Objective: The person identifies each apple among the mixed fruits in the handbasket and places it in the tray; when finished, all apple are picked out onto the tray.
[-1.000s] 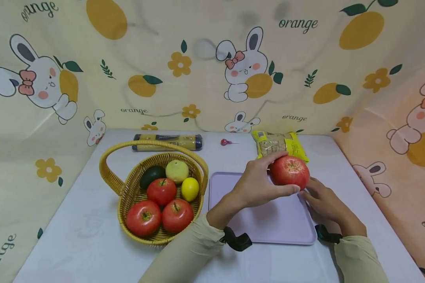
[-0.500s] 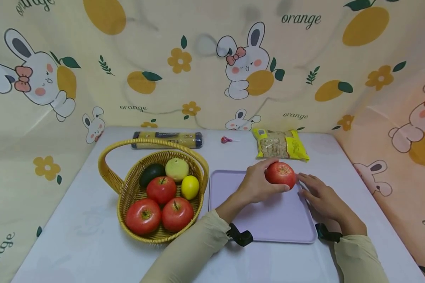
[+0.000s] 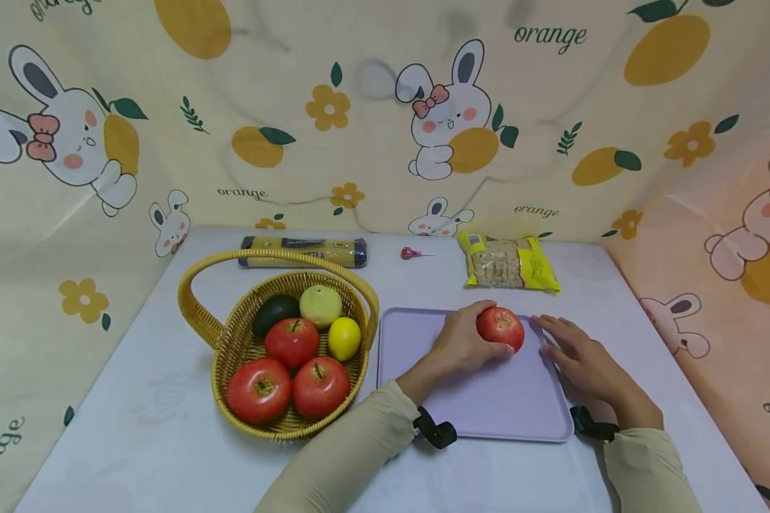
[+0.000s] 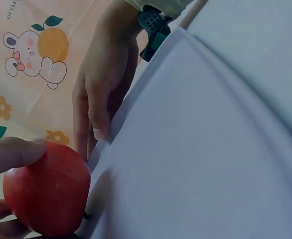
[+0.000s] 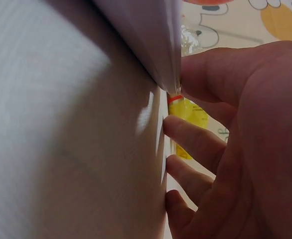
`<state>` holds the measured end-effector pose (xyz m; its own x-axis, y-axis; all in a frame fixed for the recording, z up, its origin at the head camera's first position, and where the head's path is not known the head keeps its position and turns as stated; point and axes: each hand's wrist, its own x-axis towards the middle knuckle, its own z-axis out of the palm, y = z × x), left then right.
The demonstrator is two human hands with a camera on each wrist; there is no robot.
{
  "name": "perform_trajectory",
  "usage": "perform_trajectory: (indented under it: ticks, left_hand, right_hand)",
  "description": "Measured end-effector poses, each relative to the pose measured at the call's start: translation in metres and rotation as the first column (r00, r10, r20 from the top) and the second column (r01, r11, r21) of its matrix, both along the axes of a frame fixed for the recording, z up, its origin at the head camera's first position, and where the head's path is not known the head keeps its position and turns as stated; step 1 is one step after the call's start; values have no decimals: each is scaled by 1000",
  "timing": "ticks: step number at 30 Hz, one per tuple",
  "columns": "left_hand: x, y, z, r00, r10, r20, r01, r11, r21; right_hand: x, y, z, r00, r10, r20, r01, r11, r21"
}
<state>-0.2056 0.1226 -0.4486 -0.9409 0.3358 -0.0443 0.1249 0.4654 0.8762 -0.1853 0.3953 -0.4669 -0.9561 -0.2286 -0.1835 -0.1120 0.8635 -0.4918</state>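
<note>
My left hand (image 3: pixel 465 342) holds a red apple (image 3: pixel 500 329) over the far right part of the lilac tray (image 3: pixel 488 406). In the left wrist view the thumb lies on one side of the apple (image 4: pixel 49 191) and fingers show on the other; its short stem faces the tray. Whether the apple touches the tray is hard to tell. My right hand (image 3: pixel 584 363) rests at the tray's right edge. In the right wrist view, the thumb of that hand (image 5: pixel 265 114) touches the tray's rim (image 5: pixel 156 45), and its other fingers reach down to the table, fairly straight.
On the left, a wicker basket (image 3: pixel 215 385) with a tall handle holds several fruits, including red apples (image 3: pixel 259 390) and a yellow lemon (image 3: pixel 344 339). Along the back lie a dark-ended roll (image 3: pixel 301 252), a small red-wrapped lollipop (image 3: pixel 411 253) and a yellow packet (image 3: pixel 507 262).
The left hand has lowered the apple toward the tray, shifting it slightly left and away from the right hand. The right hand has stayed by the tray's edge, its fingers a little straighter.
</note>
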Motion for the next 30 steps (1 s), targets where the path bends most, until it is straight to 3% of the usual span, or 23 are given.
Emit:
perform_trajectory:
  ticks: [7,18,24,30]
  left_hand:
    - [2,7,-7,1000,6,-30,-7,1000,-31]
    - [6,12,-10,999,-33,-7,32,996,-85]
    - [6,7,-4,999,-53,-5,52,994,-97]
    - [6,0,16,999,-33,7,33,999,-16]
  right_hand:
    - [0,-1,0,1000,-6,-1,6,1000,-13]
    - [1,1,0,1000,-7,15,8,1000,-24]
    - [1,0,-1,1000,-10,25,10,1000,-25]
    - [0,0,0,1000,-9,23,10,1000,-11]
